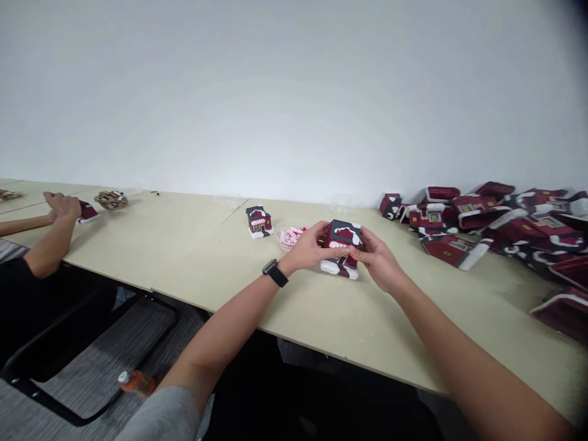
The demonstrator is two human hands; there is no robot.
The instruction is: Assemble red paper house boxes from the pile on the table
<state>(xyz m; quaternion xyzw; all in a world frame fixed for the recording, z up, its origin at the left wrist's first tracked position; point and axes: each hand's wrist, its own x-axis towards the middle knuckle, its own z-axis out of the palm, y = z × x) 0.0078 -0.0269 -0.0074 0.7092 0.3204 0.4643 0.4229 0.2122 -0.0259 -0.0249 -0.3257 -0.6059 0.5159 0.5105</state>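
Between my two hands stands a small dark red toy house [343,233] with a black, snow-patterned roof and a white base, at the table's front middle. My left hand [312,246], with a black watch on its wrist, is closed on the house's left side, thumb across the front. My right hand [377,257] grips the right side, its thumb also on the front. Just behind my left hand is a clear bowl [281,228] of small red-and-white striped pieces, partly hidden by the hand. A similar toy house [260,222] with a striped awning stands left of the bowl.
A large pile of similar houses [473,214], many tipped over, fills the table's right side. Clear containers [345,201] stand near the wall. At left, a co-worker's hands [64,207] are by another house [88,212] and a bowl of brown pieces [111,199]. An orange bottle [136,382] is below.
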